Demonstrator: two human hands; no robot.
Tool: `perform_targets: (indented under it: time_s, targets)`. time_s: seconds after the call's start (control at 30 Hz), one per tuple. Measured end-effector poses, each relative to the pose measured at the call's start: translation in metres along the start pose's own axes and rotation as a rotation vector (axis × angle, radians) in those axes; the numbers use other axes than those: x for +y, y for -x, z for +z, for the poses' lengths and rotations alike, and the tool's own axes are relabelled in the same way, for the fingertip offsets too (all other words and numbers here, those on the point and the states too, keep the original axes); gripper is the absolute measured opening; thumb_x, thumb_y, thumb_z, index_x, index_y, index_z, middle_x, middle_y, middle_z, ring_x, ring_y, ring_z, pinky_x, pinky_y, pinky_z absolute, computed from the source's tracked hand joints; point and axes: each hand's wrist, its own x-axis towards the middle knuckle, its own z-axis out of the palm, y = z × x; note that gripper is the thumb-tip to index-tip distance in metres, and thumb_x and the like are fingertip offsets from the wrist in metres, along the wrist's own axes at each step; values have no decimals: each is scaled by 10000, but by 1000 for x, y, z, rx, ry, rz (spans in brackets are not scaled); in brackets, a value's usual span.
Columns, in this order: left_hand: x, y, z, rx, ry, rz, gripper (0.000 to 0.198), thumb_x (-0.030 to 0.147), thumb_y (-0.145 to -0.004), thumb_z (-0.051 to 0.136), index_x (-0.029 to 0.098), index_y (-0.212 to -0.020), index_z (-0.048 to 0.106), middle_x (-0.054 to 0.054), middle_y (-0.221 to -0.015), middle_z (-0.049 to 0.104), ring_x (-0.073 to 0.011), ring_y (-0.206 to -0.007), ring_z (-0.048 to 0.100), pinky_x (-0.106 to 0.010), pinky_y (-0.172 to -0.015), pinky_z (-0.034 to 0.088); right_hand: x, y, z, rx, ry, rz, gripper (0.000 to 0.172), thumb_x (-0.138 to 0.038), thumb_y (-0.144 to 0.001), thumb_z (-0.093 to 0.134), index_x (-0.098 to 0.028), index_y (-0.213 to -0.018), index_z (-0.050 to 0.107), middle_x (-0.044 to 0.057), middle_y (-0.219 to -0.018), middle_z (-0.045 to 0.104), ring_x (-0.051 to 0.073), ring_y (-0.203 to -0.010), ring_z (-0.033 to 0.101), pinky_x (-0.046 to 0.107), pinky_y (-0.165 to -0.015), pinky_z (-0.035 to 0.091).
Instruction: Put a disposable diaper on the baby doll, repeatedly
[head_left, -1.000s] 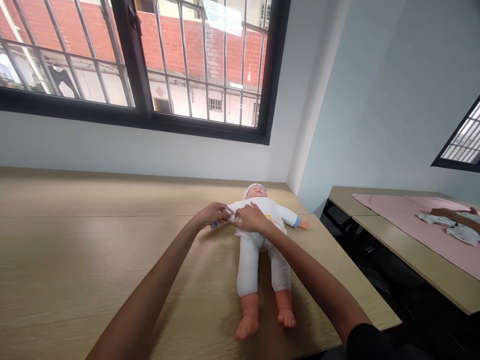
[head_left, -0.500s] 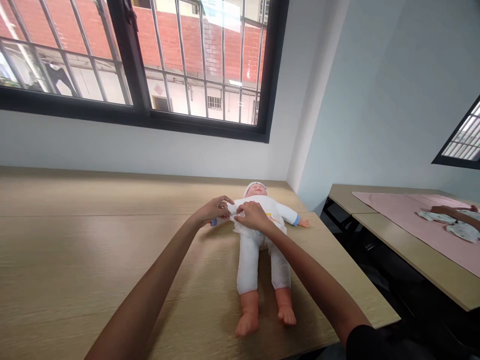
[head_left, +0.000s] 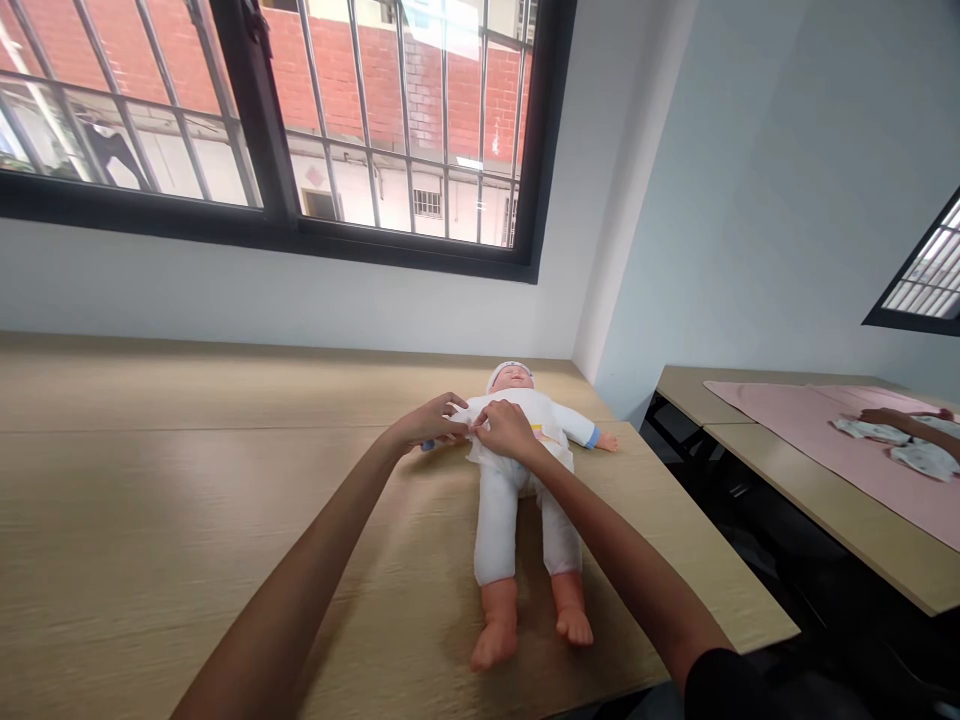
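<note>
- Currently, left hand (head_left: 431, 420) extends forward, fingers clamped on the front edge of the white suit (head_left: 536, 412).
- Likewise, right hand (head_left: 508, 430) pinches the suit at chest level.
- Supine baby doll (head_left: 517, 510) lies on the worktop (head_left: 150, 520), arms outstretched, legs straight.

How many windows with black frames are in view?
2: a large black-framed barred window above the light wooden table, and a smaller black-framed window at the right edge, partly cut off.
</note>
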Motion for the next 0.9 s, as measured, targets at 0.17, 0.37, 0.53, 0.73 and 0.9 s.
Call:
perform_targets:
  time_s: [0.17, 0.37, 0.53, 0.73, 0.9]
  targets:
    - [-2, -5, 14, 80, 43, -57, 380, 208, -596, 686, 197, -897, 456, 52, -661, 557, -118, -602, 579, -227, -566, 457, 0, 1, 3, 9, -25, 8, 233, -249, -843, 509, -179, -910, 721, 94, -984, 705, 234, -992, 597, 312, -860, 406]
    - [0, -4, 16, 56, 39, -78, 369, 123, -510, 643, 196, -852, 527, 47, -652, 589, -137, -637, 594, -231, -584, 452, -4, 6, 2, 34, -52, 5, 216, -214, -848, 502, -174, -880, 712, 89, -981, 709, 216, -980, 609, 310, -887, 394]
    - [-7, -6, 11, 12, 104, -48, 364, 171, -478, 685, 186, -822, 566, 41, -650, 605, -131, -624, 584, -236, -587, 439, -1, 7, 3, 63, -157, 9, 187, -234, -850, 541, -188, -948, 693, 64, -960, 716, 202, -961, 615, 307, -887, 399]
    - [-12, -7, 3, 20, 69, -60, 383, 253, -481, 739, 170, -827, 599, 65, -505, 535, -103, -480, 494, -214, -458, 296, 3, 7, 4, 70, -253, 23, 311, -413, -811, 635, -197, -1034, 663, 49, -913, 727, 229, -999, 614, 350, -945, 378]
    - [1, 2, 5, 39, 102, -91, 362, 217, -463, 747, 177, -793, 601, 68, -472, 517, -109, -484, 506, -216, -449, 284, 2, 8, 3, 58, -254, 16, 271, -302, -791, 652, -193, -1038, 636, 34, -878, 729, 213, -967, 625, 341, -954, 364]
